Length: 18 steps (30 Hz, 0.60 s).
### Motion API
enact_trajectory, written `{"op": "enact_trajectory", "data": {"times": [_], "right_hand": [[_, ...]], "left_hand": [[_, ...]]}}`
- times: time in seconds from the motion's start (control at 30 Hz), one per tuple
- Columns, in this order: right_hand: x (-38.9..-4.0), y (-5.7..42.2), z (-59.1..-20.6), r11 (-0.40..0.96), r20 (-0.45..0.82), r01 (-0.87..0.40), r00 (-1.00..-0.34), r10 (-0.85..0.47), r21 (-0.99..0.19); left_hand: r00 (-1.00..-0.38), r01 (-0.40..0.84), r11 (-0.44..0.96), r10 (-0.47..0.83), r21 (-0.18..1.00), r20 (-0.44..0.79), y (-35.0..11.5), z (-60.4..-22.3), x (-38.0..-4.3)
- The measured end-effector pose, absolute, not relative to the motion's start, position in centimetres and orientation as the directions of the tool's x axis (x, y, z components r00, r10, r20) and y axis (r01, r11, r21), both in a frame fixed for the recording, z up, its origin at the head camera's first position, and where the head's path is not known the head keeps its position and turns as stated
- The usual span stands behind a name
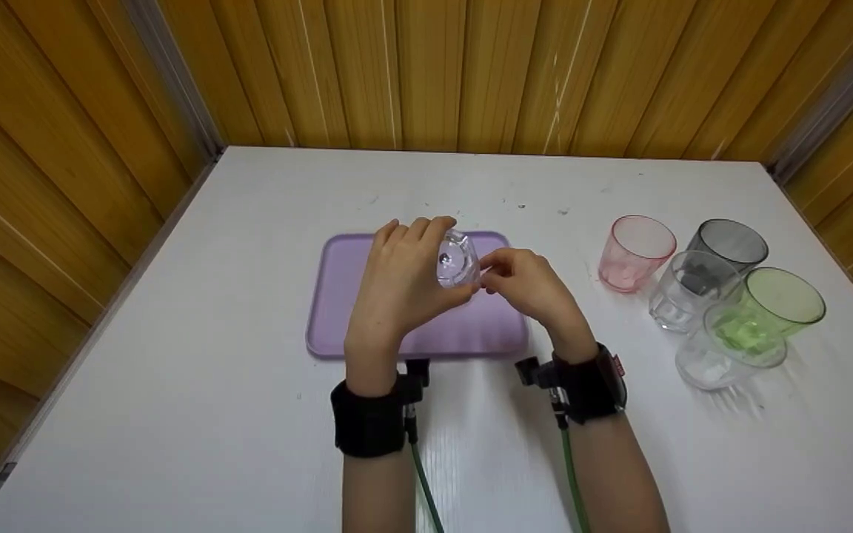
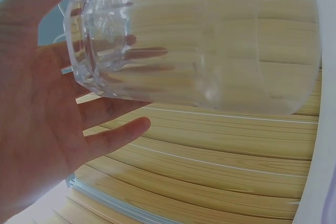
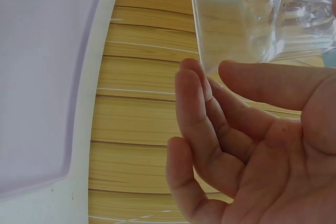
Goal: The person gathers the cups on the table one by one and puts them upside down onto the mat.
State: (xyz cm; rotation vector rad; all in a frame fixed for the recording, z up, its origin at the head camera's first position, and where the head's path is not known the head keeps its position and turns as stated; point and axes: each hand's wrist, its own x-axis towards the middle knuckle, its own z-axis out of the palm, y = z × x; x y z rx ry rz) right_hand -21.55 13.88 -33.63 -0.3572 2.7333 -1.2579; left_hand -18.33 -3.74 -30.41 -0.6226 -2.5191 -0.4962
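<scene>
A clear drinking glass (image 1: pixel 457 259) is held upside down over the purple tray (image 1: pixel 330 296), its thick faceted base facing up. My left hand (image 1: pixel 400 277) grips it near the base, with the thumb on the near side and the fingers across the far side. In the left wrist view the glass (image 2: pixel 210 40) lies across the picture, its rim towards the tray. My right hand (image 1: pixel 530 285) is at the glass's right side. Its thumb and fingertips pinch the edge of the rim, as the right wrist view shows on the glass (image 3: pixel 226 19).
To the right on the white table (image 1: pixel 175 370) stand a pink glass (image 1: pixel 626 266), a grey glass (image 1: pixel 730 240), a green glass (image 1: pixel 785 300) and two clear glasses (image 1: pixel 671 303), set close together. Wood-panelled walls (image 1: pixel 471 74) border the table. Green cables (image 1: pixel 426 481) trail from both wrist cameras.
</scene>
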Motion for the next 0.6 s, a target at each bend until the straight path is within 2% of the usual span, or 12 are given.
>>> {"op": "enact_trajectory", "data": {"times": [0.2, 0.6], "right_hand": [[-21.59, 13.77, -33.60, 0.625, -0.007, -0.164, -0.965, -0.261, -0.763], [-21.54, 13.75, -33.57, 0.620, 0.000, -0.190, -0.956, -0.293, -0.761]], "left_hand": [[-0.760, 0.519, 0.829, 0.338, 0.207, 0.555, -3.77, -30.29, -18.28], [-0.774, 0.506, 0.837, 0.332, 0.210, 0.540, -3.66, -30.05, -18.12]]}}
